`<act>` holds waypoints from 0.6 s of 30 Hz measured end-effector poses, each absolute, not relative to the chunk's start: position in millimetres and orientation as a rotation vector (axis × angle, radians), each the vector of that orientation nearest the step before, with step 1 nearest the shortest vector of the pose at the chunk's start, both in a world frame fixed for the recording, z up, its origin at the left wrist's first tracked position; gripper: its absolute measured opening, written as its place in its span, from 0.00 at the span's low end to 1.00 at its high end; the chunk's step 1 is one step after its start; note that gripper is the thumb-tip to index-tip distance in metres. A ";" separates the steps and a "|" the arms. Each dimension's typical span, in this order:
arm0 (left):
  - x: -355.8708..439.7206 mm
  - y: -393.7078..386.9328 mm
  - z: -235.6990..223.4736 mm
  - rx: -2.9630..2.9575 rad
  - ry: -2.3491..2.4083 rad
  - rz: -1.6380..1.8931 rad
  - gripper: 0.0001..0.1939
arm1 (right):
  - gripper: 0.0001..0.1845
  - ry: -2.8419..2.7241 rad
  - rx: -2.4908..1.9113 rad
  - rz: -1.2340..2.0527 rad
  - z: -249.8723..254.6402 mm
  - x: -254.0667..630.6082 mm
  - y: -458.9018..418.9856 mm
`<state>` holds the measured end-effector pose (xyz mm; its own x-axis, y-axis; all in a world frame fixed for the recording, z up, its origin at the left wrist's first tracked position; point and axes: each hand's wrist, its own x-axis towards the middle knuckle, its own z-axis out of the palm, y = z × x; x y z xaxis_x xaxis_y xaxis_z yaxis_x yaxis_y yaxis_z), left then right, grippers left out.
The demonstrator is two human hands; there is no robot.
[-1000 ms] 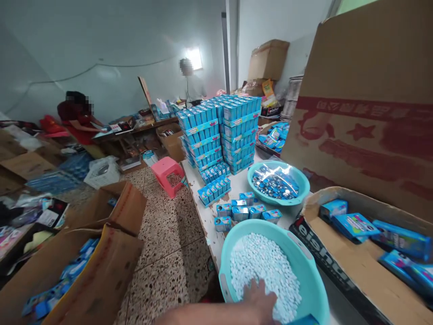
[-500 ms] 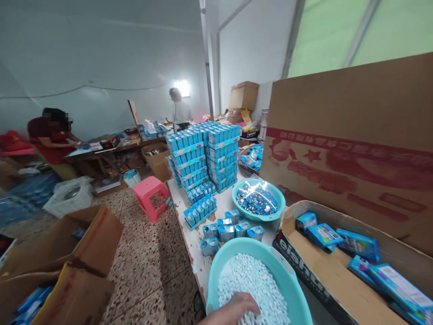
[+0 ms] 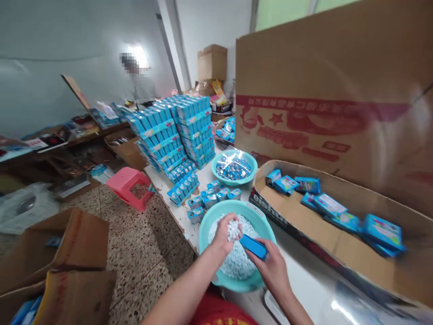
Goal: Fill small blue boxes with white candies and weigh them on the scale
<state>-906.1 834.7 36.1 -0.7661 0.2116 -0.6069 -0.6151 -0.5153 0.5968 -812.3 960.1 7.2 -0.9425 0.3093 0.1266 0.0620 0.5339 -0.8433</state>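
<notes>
Right hand (image 3: 274,268): clamped on small blue box (image 3: 254,246), held over the basin.
Left hand (image 3: 226,232): closed on a pinch of white tablets (image 3: 233,262), at 10 o'clock of the box.
Teal basin (image 3: 206,221): sits at the table edge (image 3: 169,203).
Risk: tablets could spill floorward if the pinch loosens before reaching the box.

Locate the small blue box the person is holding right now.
In the head view, low and centre-right: the blue box is in the right hand, over the teal basin of white pellets, beside the left hand.
</notes>
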 end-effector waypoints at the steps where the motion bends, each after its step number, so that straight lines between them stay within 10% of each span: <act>1: -906.0 838.6 38.0 -0.596 1.182 2.347 0.13 | 0.21 -2.542 -0.249 1.321 7.7 -815.1 955.5; 18: -910.1 845.2 -7.5 -0.613 1.582 2.311 0.13 | 0.11 -2.884 -0.211 1.106 19.4 -844.9 943.6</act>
